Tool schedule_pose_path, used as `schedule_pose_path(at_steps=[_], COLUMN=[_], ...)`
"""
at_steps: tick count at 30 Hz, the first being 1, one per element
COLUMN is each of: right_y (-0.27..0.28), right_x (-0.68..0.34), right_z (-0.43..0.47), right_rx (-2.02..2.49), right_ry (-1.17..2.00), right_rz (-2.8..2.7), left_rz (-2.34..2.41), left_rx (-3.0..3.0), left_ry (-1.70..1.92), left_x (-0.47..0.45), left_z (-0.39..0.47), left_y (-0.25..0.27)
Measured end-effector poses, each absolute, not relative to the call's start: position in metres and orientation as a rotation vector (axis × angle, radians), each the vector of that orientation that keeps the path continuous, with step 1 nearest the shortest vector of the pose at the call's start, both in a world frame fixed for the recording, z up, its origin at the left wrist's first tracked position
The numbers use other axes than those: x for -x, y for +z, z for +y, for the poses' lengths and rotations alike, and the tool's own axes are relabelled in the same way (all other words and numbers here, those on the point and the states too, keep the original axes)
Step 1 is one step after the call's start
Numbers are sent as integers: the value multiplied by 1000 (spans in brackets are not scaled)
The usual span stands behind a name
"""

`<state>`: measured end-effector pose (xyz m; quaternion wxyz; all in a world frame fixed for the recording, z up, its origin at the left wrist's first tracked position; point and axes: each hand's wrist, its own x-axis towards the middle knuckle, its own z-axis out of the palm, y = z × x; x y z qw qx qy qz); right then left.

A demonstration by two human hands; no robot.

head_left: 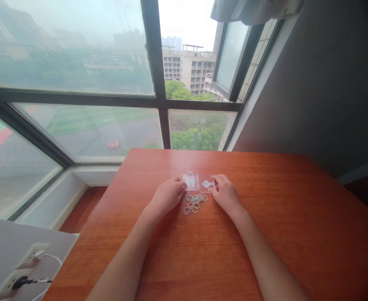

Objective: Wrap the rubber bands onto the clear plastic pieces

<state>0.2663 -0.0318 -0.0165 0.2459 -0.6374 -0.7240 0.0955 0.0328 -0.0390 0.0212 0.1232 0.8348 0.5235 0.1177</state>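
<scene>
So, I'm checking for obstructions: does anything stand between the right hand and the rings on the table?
Nothing visible does. The right hand is at the clear case, with only tabletop between it and the rings.

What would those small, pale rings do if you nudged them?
The small, pale rings would probably slide rather than roll, since they lie flat on the reddish-brown wooden table. They're likely light, given their slim bands and open centres. Pushing one may drag neighbours, as several overlap.
</scene>
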Motion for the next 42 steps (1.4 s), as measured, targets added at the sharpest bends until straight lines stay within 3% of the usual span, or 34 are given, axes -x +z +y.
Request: schedule_pose_path(at_steps=[23,30,36,42], right_y=[3,20,18,17], right_x=[-273,-263,-253,-258], right_z=[-35,-53,-57,-54], right_rx=[1666,1409,1429,1388], right_ry=[309,838,743,748], right_rz=[-1826,-2263,-2329,-2290], left_rz=[1540,1458,1353,1459], left_rx=[-2414,-2462,-2511,-2495], left_ry=[427,340,90,136], left_x=[-22,-39,-59,-51], left_z=[-41,-53,-58,-54], left_y=[34,46,42,36])
